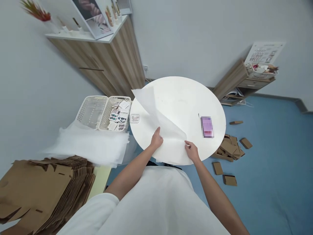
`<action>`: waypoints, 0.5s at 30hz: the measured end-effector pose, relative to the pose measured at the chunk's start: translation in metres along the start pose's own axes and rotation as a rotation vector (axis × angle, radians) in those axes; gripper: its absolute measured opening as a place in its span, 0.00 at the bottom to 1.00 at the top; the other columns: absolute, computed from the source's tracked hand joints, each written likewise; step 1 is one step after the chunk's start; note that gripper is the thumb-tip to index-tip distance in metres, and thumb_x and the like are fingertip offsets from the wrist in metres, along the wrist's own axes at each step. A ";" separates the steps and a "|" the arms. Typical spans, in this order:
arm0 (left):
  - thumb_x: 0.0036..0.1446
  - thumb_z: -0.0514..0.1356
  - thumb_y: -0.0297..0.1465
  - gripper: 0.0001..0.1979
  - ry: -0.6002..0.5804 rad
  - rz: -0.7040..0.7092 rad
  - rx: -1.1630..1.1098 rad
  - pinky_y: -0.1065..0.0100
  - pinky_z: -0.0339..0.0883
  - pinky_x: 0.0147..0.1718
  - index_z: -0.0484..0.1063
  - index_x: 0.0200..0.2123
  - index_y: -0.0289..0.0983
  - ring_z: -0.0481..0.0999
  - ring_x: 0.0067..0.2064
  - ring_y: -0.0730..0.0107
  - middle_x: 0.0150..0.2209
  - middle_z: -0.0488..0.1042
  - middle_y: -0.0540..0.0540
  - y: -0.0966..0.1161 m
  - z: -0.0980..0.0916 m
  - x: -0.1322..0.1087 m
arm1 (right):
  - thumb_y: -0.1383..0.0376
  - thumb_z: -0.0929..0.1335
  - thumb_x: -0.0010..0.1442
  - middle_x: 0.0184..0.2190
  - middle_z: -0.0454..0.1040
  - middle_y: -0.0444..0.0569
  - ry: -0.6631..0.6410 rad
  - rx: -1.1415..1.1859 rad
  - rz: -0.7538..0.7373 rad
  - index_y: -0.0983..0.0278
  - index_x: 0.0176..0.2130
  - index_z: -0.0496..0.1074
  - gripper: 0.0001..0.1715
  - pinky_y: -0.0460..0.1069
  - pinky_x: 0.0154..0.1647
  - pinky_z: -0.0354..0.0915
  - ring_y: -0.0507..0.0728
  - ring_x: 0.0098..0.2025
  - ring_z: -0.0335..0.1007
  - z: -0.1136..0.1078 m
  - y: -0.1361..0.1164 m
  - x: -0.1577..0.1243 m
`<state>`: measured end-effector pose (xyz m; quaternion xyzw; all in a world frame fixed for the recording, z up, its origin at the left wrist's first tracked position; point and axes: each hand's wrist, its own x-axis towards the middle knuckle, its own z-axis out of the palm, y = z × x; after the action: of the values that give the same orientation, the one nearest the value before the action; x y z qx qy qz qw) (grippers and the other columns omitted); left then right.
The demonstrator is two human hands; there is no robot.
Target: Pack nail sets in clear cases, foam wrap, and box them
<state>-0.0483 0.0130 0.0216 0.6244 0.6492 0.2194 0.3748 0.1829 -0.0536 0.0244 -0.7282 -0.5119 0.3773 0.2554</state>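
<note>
A thin, translucent white sheet [168, 129] lies folded at an angle across the round white table [181, 94], one corner sticking out past the far left rim. My left hand [156, 138] is closed on the sheet near its middle, index finger pointing forward. At the sheet's right end, my right hand [191, 151] pinches its edge between thumb and fingertips. To the right of that hand rests a purple item [207, 126], pixelated so its kind is unclear. A small clear case [134, 118] with little pieces inside sits at the table's left rim.
Left of the table stand an open white basket [114, 114] of small carded items, a pile of white sheets [90, 143] and stacked flat cardboard [41, 192]. Small brown boxes [230, 147] lie on the floor at right. A wooden cabinet [122, 55] stands behind.
</note>
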 end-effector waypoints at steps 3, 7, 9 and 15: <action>0.47 0.53 0.21 0.31 -0.061 0.017 0.151 0.62 0.58 0.50 0.50 0.57 0.34 0.60 0.55 0.58 0.56 0.56 0.39 0.009 0.014 0.011 | 0.64 0.60 0.50 0.42 0.70 0.50 -0.077 -0.069 0.042 0.64 0.49 0.65 0.25 0.50 0.43 0.62 0.53 0.35 0.67 -0.002 0.016 0.000; 0.47 0.56 0.27 0.36 -0.055 -0.038 0.375 0.56 0.54 0.51 0.44 0.59 0.33 0.50 0.59 0.51 0.62 0.40 0.36 0.017 0.018 0.016 | 0.65 0.60 0.51 0.37 0.70 0.50 -0.143 -0.182 0.033 0.65 0.50 0.63 0.26 0.49 0.42 0.61 0.55 0.38 0.66 0.002 0.021 0.007; 0.48 0.56 0.30 0.35 -0.038 -0.026 0.471 0.53 0.50 0.52 0.45 0.58 0.36 0.46 0.60 0.50 0.62 0.37 0.38 0.019 0.018 0.010 | 0.64 0.59 0.52 0.35 0.70 0.49 -0.168 -0.213 0.001 0.65 0.51 0.62 0.26 0.48 0.41 0.61 0.55 0.37 0.66 0.004 0.019 0.012; 0.50 0.54 0.32 0.27 -0.147 0.123 0.592 0.50 0.37 0.55 0.54 0.55 0.42 0.41 0.61 0.54 0.61 0.45 0.42 0.005 0.017 -0.029 | 0.64 0.61 0.51 0.43 0.65 0.55 -0.041 -0.415 -0.139 0.63 0.52 0.60 0.27 0.52 0.41 0.60 0.60 0.44 0.63 0.004 0.012 0.016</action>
<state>-0.0335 -0.0183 0.0208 0.7588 0.6169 -0.0027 0.2088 0.1897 -0.0431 0.0087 -0.7204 -0.6325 0.2602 0.1150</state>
